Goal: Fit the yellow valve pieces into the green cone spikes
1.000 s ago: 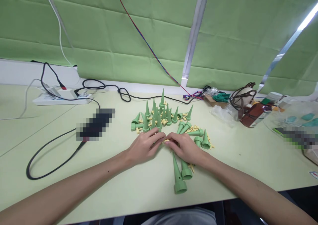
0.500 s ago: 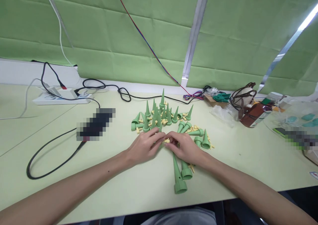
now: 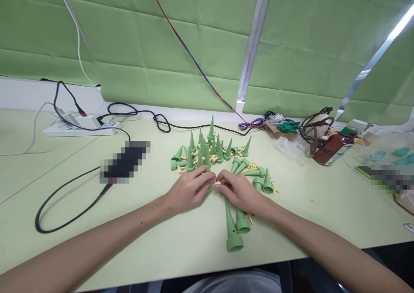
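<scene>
Over the middle of the table my two hands meet almost fingertip to fingertip. My right hand (image 3: 241, 190) is closed, pinching a small yellow plastic valve piece (image 3: 217, 183) between thumb and fingers. My left hand (image 3: 191, 188) is closed too; its fingers hide whatever is in them. Behind the hands stand several green plastic cone spikes (image 3: 229, 150), with small yellow pieces scattered among them. More green spikes lie around my right hand, including a long one (image 3: 233, 232) below it, its wide ribbed cap toward me. Loose yellow pieces (image 3: 254, 167) lie beyond my right wrist.
A blurred dark device (image 3: 124, 161) with a black cable lies to the left, near a white power strip (image 3: 80, 128). To the right stand a brown bottle (image 3: 333, 148), clear plastic wrap (image 3: 291, 150) and a blurred green-edged object (image 3: 384, 180). A green curtain hangs behind.
The fingers of my right hand have shifted slightly around the yellow piece, so a little less of it shows. Otherwise the hands and spikes stay in place.
</scene>
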Available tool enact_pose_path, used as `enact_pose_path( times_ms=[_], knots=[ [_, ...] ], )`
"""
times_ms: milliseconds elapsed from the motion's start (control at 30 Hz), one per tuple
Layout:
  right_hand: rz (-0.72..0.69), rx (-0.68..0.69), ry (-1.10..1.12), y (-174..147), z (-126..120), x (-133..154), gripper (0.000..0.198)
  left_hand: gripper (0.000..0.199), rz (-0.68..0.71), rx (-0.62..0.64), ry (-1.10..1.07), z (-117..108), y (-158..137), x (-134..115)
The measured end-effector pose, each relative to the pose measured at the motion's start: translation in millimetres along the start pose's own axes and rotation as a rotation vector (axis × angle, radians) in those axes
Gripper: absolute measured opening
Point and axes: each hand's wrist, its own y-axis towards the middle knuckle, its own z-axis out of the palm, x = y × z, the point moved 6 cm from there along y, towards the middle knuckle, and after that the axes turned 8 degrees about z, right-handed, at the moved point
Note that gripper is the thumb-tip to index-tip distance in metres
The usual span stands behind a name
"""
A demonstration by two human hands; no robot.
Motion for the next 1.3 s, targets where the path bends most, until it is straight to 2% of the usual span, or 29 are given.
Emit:
enact_pose_path(
  times_ms=[233,567,933,1300],
  knots=[
    [-0.052,-0.020,-0.055,0.8,0.8,-0.5,0.022,0.016,0.009,0.004,0.011,0.1,0.4,-1.2],
    [-0.040,-0.012,-0.076,0.2,1.2,-1.1,0.009,0.015,0.006,-0.019,0.004,-0.2,1.3,-1.7],
    [-0.053,-0.006,-0.142,0.9,2.8,-0.9,0.031,0.013,0.021,-0.025,0.019,-0.7,2.2,-1.5],
    [-0.143,-0.074,-0.079,0.3,-2.4,8.2,0.019,0.014,0.010,-0.026,-0.011,-0.9,0.5,-1.9]
  ],
)
